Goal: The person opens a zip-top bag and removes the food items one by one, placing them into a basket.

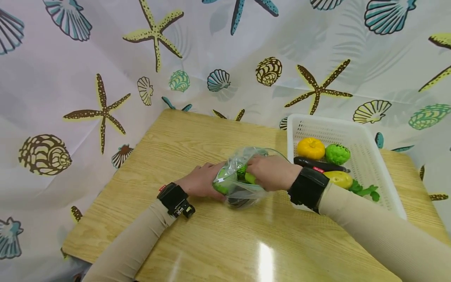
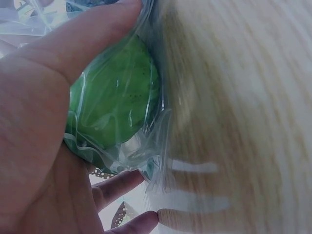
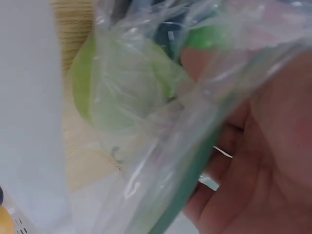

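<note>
A clear plastic zip bag [image 1: 243,192] with green vegetables inside stands on the table. My left hand [image 1: 206,180] holds the bag's left side, thumb on the near face and fingers behind. In the left wrist view, a round green vegetable [image 2: 117,97] shows through the plastic beside the thumb. My right hand [image 1: 269,172] reaches into the bag's mouth from the right, its fingertips hidden among the contents. Near it lies a pale green rounded vegetable [image 3: 122,83], seen through the bag in the right wrist view. A dark thing sits low in the bag.
To the right stands a white perforated basket [image 1: 387,184]. It contains a small yellow pumpkin [image 1: 311,148], a bumpy green vegetable [image 1: 337,154], a dark eggplant [image 1: 310,163], a yellow oblong item [image 1: 340,179] and leafy greens [image 1: 366,191]. A patterned curtain [image 1: 225,51] hangs behind the wooden table [image 1: 197,243].
</note>
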`<act>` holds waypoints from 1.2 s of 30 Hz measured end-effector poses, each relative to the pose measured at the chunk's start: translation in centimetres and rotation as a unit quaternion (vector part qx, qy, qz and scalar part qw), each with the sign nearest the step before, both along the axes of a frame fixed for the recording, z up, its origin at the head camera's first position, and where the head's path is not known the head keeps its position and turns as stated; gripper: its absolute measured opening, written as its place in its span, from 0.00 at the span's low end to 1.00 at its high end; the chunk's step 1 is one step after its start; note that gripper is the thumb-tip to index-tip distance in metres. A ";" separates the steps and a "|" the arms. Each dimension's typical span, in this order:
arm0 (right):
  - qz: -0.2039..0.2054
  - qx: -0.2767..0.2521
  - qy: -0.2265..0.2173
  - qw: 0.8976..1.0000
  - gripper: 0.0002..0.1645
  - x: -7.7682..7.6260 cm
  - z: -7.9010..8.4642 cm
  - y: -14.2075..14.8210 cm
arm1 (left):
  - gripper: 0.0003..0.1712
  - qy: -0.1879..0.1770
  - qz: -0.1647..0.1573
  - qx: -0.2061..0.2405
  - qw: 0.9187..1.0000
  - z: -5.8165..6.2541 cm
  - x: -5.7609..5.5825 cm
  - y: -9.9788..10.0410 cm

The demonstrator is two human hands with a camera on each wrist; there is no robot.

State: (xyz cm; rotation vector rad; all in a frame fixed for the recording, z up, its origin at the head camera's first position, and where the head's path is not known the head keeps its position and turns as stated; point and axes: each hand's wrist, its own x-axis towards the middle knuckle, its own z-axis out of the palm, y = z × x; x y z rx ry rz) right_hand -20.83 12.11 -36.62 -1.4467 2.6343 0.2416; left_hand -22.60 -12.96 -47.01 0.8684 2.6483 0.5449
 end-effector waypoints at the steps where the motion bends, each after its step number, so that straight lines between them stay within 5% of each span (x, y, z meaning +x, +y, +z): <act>1: 0.001 0.001 0.009 1.000 0.13 0.0 -0.1 0.0 | 0.69 0.002 0.000 0.000 1.000 0.0 0.0 0.0; 9: -0.018 0.044 0.055 0.997 0.17 0.1 -0.8 -0.4 | 0.68 0.007 0.000 0.004 1.000 0.2 0.3 0.0; 19: -0.016 0.048 0.075 0.996 0.10 0.5 -1.0 -0.7 | 0.68 0.012 0.001 0.000 1.000 0.4 0.4 -0.1; 36: 0.053 -0.010 0.135 0.989 0.14 -0.2 -1.2 -0.9 | 0.68 0.014 0.002 -0.007 1.000 0.5 0.4 0.3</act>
